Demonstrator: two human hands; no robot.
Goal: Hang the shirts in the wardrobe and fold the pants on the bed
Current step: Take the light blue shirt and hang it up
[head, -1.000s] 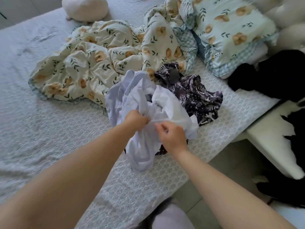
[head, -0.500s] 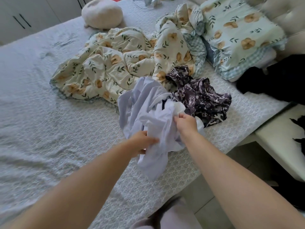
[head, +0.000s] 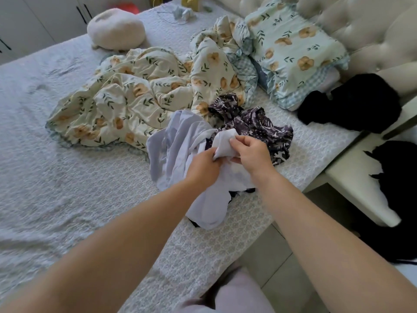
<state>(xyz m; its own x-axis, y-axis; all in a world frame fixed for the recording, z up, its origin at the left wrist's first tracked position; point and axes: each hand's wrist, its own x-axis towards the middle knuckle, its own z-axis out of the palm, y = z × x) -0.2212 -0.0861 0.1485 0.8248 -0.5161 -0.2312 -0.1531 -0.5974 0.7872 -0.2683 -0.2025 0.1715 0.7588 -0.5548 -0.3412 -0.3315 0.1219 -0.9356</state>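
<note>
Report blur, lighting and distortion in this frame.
Head view: soft even daylight, no glare; wide-angle stretch toward the corners; the bed cover smears at lower left; left hand and right hand on the light shirt look sharp; black clothing loses all detail.

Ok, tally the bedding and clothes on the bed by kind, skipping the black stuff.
Floral quilt: 1
Floral pillow: 1
Round cushion: 1
Pale garment: 1
Dark patterned garment: 1
Total: 5
Dark scraps under the pale one: cannot tell.
</note>
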